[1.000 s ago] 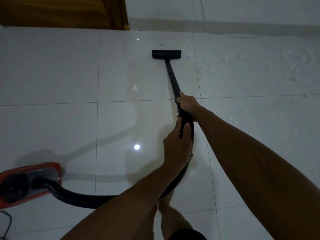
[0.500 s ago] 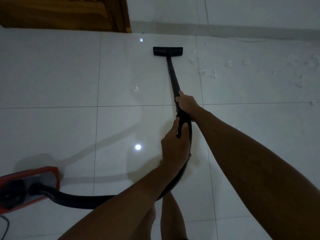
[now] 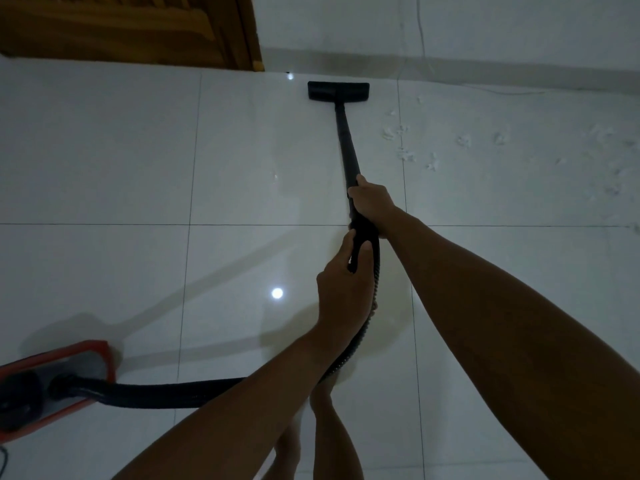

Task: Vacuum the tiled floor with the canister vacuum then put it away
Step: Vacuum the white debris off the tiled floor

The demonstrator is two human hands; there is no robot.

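Two hands on one black wand (image 3: 346, 147): right hand (image 3: 372, 202) grips it higher up, left hand (image 3: 343, 289) wraps the handle end. One floor head (image 3: 338, 91) sits near the wall, one red canister (image 3: 52, 386) bottom-left, one hose (image 3: 173, 394) between.

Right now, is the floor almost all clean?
Not yet. The tiles left of the wand look free of bits. Both the left hand and right hand grip it, with the floor head near the wall. White scraps to its right remain, and the red canister isn't put away.
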